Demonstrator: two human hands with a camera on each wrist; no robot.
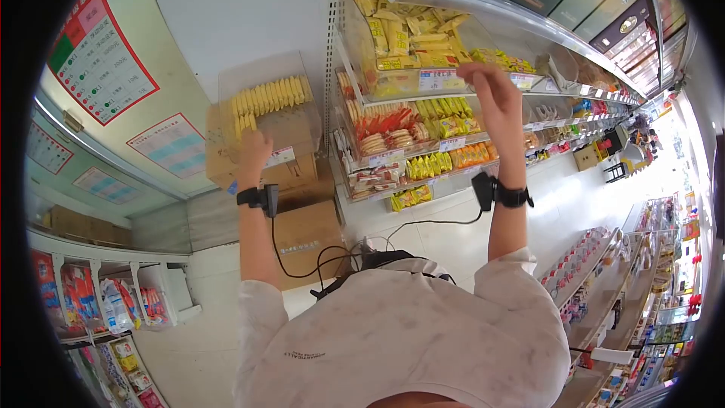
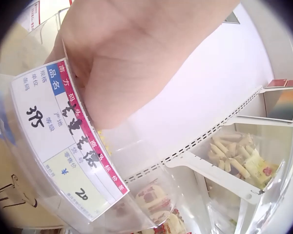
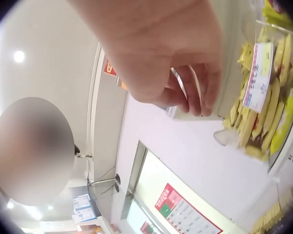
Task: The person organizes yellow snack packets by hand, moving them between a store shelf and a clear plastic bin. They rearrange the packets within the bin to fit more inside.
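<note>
Yellow-wrapped snack packets [image 1: 272, 97] stand in a row inside a clear plastic bin [image 1: 226, 85] on a cardboard box. My left hand [image 1: 255, 153] reaches over the front of this bin, at the near packets. In the left wrist view that hand [image 2: 136, 53] is behind a price card [image 2: 68, 141], its fingertips hidden, so I cannot tell whether it grips a packet. My right hand [image 1: 495, 98] is raised before the upper shelf bin of yellow packets [image 1: 408, 34]. Its fingers [image 3: 188, 90] hang loosely bent, with nothing between them in the right wrist view.
Shelves below hold bins of red packets [image 1: 385, 122] and green-yellow packets [image 1: 445, 115]. Cardboard boxes [image 1: 306, 238] stand on the floor beneath the left bin. Cables [image 1: 423, 222] run from both wrist cameras to my waist. More stocked shelves [image 1: 604, 287] line the right side.
</note>
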